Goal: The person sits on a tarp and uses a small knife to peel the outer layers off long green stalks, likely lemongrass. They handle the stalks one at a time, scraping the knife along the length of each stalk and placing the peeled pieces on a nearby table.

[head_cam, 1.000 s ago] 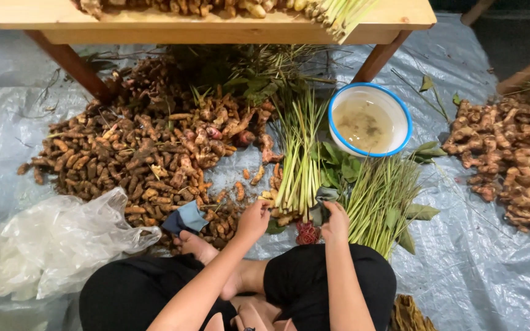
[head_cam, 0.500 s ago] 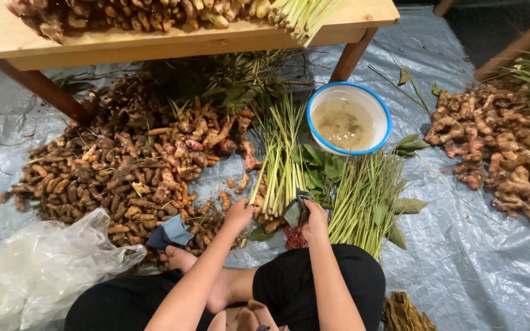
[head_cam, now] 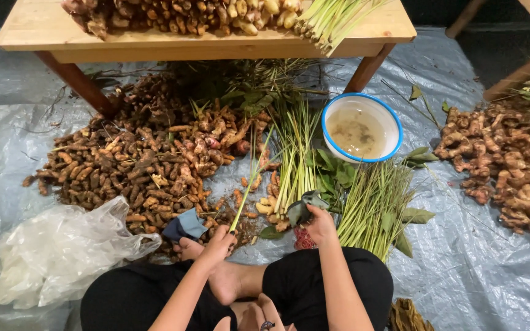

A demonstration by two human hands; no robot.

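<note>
Grey tarp [head_cam: 473,270] lay under a wooden table [head_cam: 44,30], with root piles [head_cam: 124,165], a bowl [head_cam: 361,127] and lemongrass [head_cam: 295,153] spread around.
Since a second before, the left hand [head_cam: 219,242] had lifted one stalk [head_cam: 249,184] clear of the bundle and pinched its base; the right hand [head_cam: 321,224] was closed on a dark tool [head_cam: 305,205].

You have one view only, worn on your head, looking steeply down over your crossed legs at the grey plastic floor sheet [head_cam: 480,270]. It faces forward toward the low wooden table [head_cam: 44,30] along the top edge, close in.
</note>
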